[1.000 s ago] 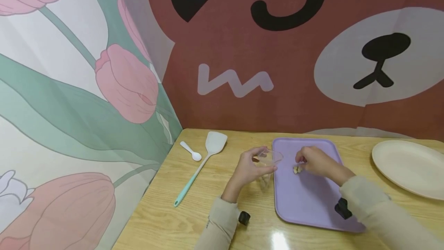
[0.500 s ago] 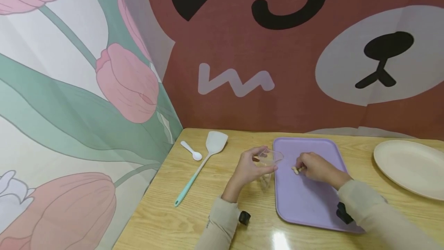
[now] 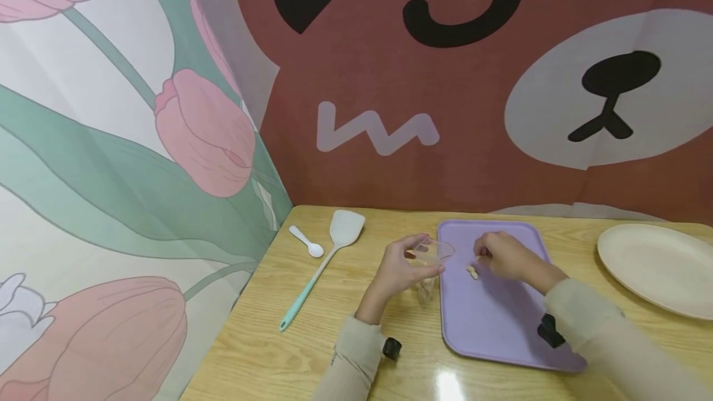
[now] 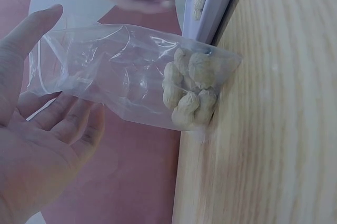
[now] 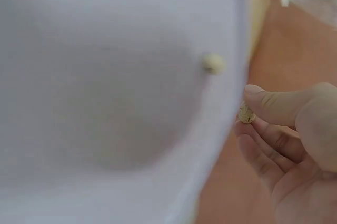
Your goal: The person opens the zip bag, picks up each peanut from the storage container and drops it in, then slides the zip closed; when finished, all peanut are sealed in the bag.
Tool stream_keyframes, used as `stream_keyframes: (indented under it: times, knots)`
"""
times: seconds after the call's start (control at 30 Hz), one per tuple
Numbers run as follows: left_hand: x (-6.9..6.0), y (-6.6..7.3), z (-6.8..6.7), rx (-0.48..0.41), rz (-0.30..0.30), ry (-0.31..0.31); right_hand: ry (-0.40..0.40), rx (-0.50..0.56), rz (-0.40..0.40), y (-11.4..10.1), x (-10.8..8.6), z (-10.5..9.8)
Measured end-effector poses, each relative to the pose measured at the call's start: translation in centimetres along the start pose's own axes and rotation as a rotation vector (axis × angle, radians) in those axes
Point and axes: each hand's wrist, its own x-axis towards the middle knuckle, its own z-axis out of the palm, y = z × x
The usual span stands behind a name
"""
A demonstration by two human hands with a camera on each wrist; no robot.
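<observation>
My left hand (image 3: 400, 270) holds a clear plastic bag (image 4: 121, 71) by its mouth, fingers and thumb spread around the opening. Several peanuts (image 4: 189, 84) lie at the bottom of the bag, which touches the wooden table. Over the purple tray (image 3: 490, 327), my right hand (image 3: 504, 255) pinches a peanut (image 5: 246, 113) between thumb and fingertips. Just left of that hand in the head view, a peanut (image 3: 472, 272) lies on the tray; the left wrist view also shows this peanut (image 4: 198, 6) by the tray's edge.
A white spatula with a green handle (image 3: 303, 299) and a small white spoon (image 3: 314, 249) lie on the left of the wooden table (image 3: 250, 351). An oval beige plate (image 3: 663, 268) sits to the right of the tray. Patterned cloths (image 3: 362, 178) hang behind.
My right hand moved down to the peanuts on the tray, then rose slightly with one pinched in its fingers. The left hand and the bag stay in nearly the same place.
</observation>
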Motion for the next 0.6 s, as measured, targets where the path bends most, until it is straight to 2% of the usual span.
stream_keyframes:
  times: [0.13,0.3,0.47,0.6]
  knots:
    - [0.0,0.0,0.0,0.003,0.004,0.008,0.006,-0.005,-0.015,-2.0,1.5,-2.3]
    - [-0.1,0.0,-0.1,-0.005,0.01,0.007,0.062,-0.031,-0.093,-5.5,3.1,-4.3]
    - [-0.1,0.0,-0.2,-0.005,0.007,-0.008,0.064,-0.026,-0.166,-8.4,3.9,-4.6]
    - [-0.1,-0.1,-0.2,-0.012,0.009,-0.027,0.039,0.001,-0.188,-9.6,4.1,-3.9]
